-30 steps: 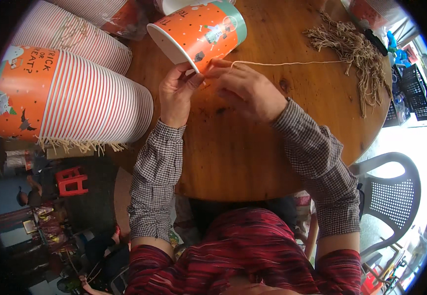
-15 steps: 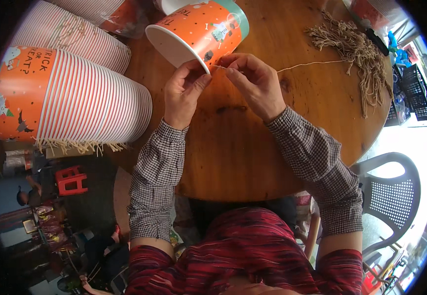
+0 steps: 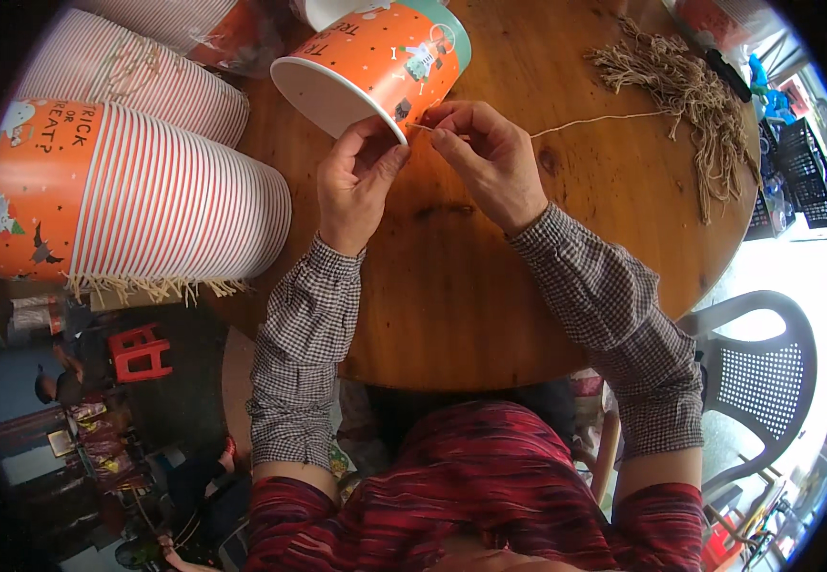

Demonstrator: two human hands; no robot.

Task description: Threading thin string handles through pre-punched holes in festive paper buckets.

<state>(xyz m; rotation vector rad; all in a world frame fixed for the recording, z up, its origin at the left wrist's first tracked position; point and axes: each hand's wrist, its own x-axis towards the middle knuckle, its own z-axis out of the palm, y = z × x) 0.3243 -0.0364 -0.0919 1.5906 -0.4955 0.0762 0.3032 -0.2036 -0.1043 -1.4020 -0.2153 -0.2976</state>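
Note:
An orange paper bucket (image 3: 389, 62) with a white rim and a green base lies tilted on its side, its mouth toward the lower left. My left hand (image 3: 351, 191) grips its rim, fingers inside the mouth and thumb outside. Close by on the right, my right hand (image 3: 491, 164) pinches the end of a thin beige cord (image 3: 604, 119) against the bucket's wall near the rim. Whether the cord end passes through the wall is too small to tell. From my right hand the cord runs right to a tangled bundle of cords (image 3: 694, 100).
Long stacks of nested orange buckets (image 3: 180, 191) lie along the left side, cord ends sticking out beneath the nearest. The round wooden table (image 3: 451, 296) spreads under my hands. A grey plastic chair (image 3: 766, 386) stands at the right, a red stool (image 3: 142, 355) on the floor at left.
The bucket has shifted slightly left and its tilt has changed a little. My right hand has moved slightly left; the cord end still shows between its fingers and the rim.

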